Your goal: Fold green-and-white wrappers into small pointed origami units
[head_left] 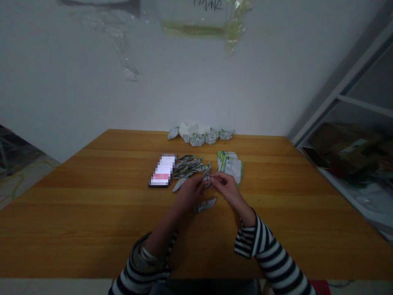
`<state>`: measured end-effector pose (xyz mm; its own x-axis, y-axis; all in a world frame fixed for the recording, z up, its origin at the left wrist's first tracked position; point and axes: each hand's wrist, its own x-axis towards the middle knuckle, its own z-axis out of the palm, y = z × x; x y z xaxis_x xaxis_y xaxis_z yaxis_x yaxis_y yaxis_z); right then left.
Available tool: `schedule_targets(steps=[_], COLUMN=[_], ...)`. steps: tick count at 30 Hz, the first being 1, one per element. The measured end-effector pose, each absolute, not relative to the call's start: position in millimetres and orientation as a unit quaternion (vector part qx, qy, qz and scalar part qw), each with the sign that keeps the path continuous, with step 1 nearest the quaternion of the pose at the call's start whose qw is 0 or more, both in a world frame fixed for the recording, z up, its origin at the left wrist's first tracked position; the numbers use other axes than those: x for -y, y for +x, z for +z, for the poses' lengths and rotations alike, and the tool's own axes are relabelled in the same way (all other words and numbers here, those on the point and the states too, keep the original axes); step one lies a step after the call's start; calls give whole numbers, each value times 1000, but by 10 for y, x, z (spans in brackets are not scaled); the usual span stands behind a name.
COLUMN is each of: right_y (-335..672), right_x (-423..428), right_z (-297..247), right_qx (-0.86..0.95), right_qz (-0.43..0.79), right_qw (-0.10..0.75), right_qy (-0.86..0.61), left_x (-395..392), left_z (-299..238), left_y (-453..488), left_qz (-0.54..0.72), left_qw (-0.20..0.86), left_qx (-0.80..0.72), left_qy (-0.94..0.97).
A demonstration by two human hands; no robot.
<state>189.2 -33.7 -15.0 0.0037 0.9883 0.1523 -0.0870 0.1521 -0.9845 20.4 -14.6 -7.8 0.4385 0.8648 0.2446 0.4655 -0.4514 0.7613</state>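
My left hand [190, 192] and my right hand [226, 187] meet over the middle of the wooden table [92, 213]. Both pinch a small folded piece of printed paper [206, 177] between their fingertips. Just below the hands lies another folded paper piece [205, 205]. A heap of several folded green-and-white pieces [188, 166] lies right behind my left hand. A stack of flat printed sheets [231, 164] lies behind my right hand.
A phone [163, 170] with a lit screen lies left of the heap. More folded paper pieces [201, 134] sit at the table's far edge by the white wall. A metal shelf [353, 135] with packages stands to the right. Clear plastic bags [202, 20] hang on the wall.
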Motion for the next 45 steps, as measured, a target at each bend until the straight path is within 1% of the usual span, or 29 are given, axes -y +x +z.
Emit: schedule_targets(steps=[3, 5, 7, 12, 14, 16, 21, 24, 28, 32, 34, 38, 41, 45], right_y=[1880, 1876, 1873, 1834, 1806, 1785, 1776, 1771, 1745, 1730, 1727, 1723, 1737, 1803], right_x=[352, 355, 352, 340, 349, 363, 383, 386, 392, 390, 392, 413, 441, 461], right_z=[-149, -159, -173, -186, -169, -146, -111, -114, -138, -160, -159, -134, -109, -56], right_qx=[501, 491, 480, 461, 458, 457, 456, 454, 443, 432, 433, 435, 452, 535], right_qz=[507, 515, 516, 493, 479, 473, 481, 477, 472, 432, 418, 428, 436, 429], right_qw=[546, 544, 554, 583, 588, 589, 588, 595, 605, 631, 640, 656, 650, 615], right_qy=[-440, -444, -442, -452, -464, -470, -463, -461, -465, -479, -477, -445, -428, -388], left_x=[155, 170, 184, 187, 192, 211, 274, 285, 282, 273, 261, 231, 220, 219], left_z=[-55, -36, -26, -63, -80, -79, -23, -6, -13, -45, -69, -97, -97, -82], left_y=[187, 193, 214, 299, 322, 332, 330, 336, 350, 355, 355, 350, 333, 295], left_qz=[303, 307, 328, 377, 381, 381, 373, 375, 380, 396, 409, 460, 469, 468], left_qw=[268, 284, 336, 510, 541, 529, 418, 390, 387, 377, 397, 466, 474, 428], left_qx=[-411, -400, -393, -394, -390, -398, -432, -442, -450, -467, -465, -426, -409, -421], left_qy=[817, 815, 791, 665, 640, 645, 707, 715, 710, 695, 678, 625, 623, 649])
